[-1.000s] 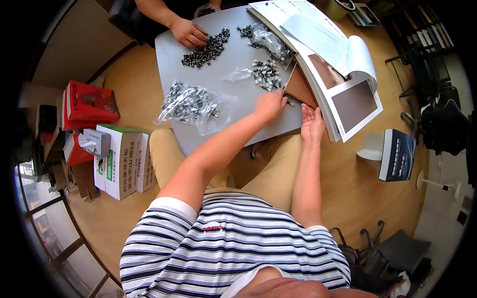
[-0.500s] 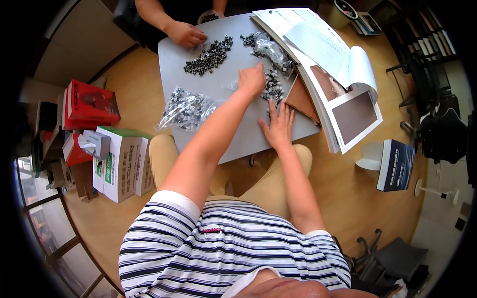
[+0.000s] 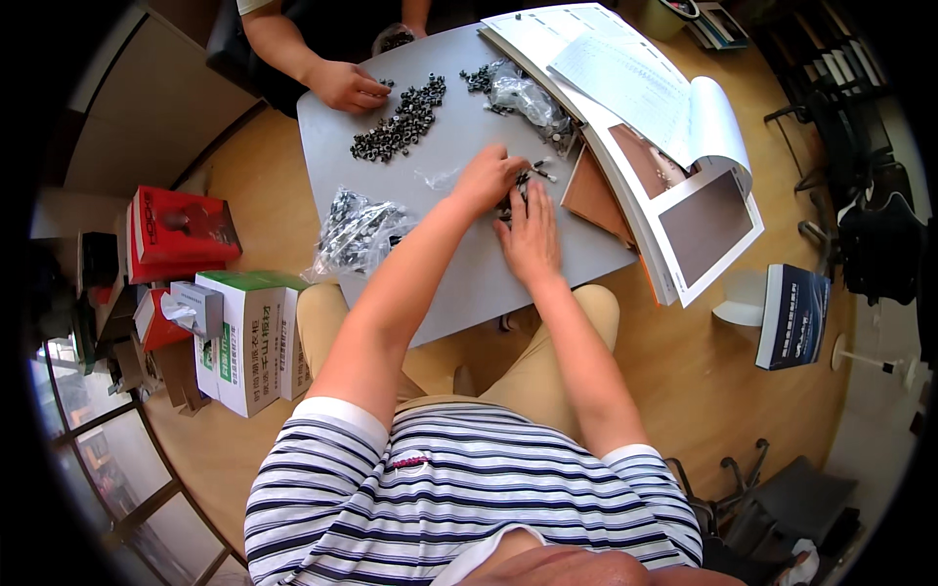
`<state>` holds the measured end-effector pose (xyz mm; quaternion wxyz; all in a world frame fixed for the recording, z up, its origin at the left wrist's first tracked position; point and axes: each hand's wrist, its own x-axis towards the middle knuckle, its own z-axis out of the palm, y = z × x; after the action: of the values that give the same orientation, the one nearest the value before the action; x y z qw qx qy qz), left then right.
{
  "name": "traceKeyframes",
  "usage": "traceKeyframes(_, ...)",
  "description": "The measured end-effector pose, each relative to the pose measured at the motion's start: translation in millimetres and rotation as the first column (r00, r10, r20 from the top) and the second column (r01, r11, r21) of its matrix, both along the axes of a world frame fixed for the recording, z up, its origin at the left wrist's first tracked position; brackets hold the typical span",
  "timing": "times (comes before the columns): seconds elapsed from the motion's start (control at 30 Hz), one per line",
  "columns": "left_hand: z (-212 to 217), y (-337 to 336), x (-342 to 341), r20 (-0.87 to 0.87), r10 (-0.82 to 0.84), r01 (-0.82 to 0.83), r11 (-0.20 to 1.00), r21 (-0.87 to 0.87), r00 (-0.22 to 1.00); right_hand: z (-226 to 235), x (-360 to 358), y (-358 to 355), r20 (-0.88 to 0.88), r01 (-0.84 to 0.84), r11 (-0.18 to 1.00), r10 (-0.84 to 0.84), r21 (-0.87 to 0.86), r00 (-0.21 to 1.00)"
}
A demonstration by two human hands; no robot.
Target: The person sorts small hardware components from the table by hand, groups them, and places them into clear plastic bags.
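My left hand (image 3: 486,181) reaches across the grey table (image 3: 454,283), fingers curled down at a small heap of dark-and-white metal fittings (image 3: 539,174). What lies under its fingertips is mostly hidden. Flat against the near side of the same heap rests my right hand (image 3: 531,236), its fingers stretched out. The two hands nearly meet, covering most of the heap between them. To the left, a clear plastic bag (image 3: 360,232) full of silvery and dark fittings lies on the tabletop.
Another person's hand (image 3: 350,88) is by a pile of black round fittings (image 3: 401,119) at the far left. A crumpled clear bag (image 3: 528,98), a brown board (image 3: 596,195) and large open sample sheets (image 3: 625,88) occupy the right side. Cartons (image 3: 239,342) stand on the floor at left.
My left hand has drawn nearer to me, down to the heap. The fittings, spread in a longer strip before, are now bunched between my hands. The other person's hand has shifted slightly.
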<state>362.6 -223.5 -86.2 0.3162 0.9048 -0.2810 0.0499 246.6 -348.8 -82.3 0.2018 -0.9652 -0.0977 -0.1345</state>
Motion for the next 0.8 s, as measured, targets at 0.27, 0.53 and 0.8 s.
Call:
traceKeyframes(0.27,33.4,22.7,-38.4,-0.184,0.161,-0.181,0.978,-0.099,0.970,16.3,-2.9,9.9,0.092,-0.046,0.999,0.045,0.014,0.995)
traceKeyframes(0.53,80.1,35.7,-185.0,-0.729,-0.598,-0.839,0.163,-0.519,0.334,4.8,8.9,8.7,0.131,-0.028,0.987,0.049,-0.160,0.990)
traceKeyframes(0.8,36.3,41.3,-192.2,-0.595,-0.758,-0.953,-0.117,-0.278,0.267,11.0,28.6,11.0,0.036,0.164,0.836,-0.215,0.523,0.976)
